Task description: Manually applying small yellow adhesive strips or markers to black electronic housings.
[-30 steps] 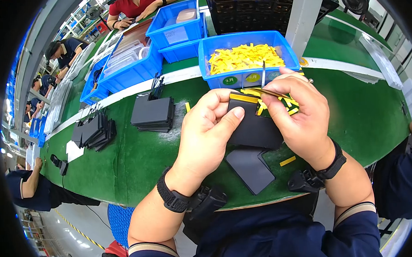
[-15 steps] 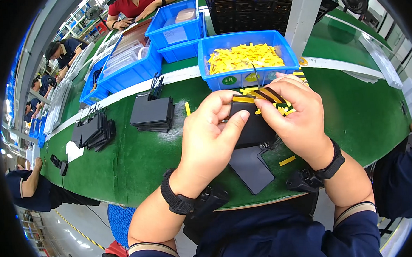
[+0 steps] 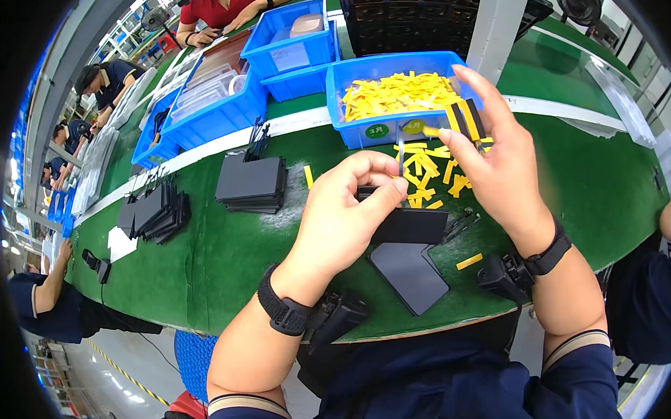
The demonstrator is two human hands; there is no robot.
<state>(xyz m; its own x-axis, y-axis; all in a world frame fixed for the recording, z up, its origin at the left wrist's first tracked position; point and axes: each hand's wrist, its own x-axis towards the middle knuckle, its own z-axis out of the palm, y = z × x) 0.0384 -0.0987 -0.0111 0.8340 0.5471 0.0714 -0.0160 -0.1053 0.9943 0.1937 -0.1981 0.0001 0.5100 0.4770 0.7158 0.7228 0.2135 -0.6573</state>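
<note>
My left hand (image 3: 350, 201) pinches a flat black pack (image 3: 411, 226), tilted, with the thumb across its upper edge. To the right, my right hand (image 3: 498, 157) is raised with thumb and forefinger spread. Between them is a yellow-and-black striped piece (image 3: 463, 120), seemingly held by the other fingers, which are hidden. A small yellow strip (image 3: 431, 132) sits at the right thumb's tip, slightly blurred. Below the held pack lies an L-shaped dark grey pack (image 3: 412, 275). Loose yellow strips (image 3: 421, 164) are scattered on the green table between my hands and the bin.
A blue bin (image 3: 366, 135) full of yellow strips stands ahead. Stacks of dark packs with wires (image 3: 250, 183) and more packs (image 3: 156, 212) lie to the left. Blue crates (image 3: 215, 121) stand behind them. A grey post (image 3: 496, 34) rises at the back. Other people sit around the table.
My right hand has moved up and away from the pack, its thumb and forefinger opening, with the striped piece. The pack in my left hand has tilted; the yellow strip along its edge no longer shows.
</note>
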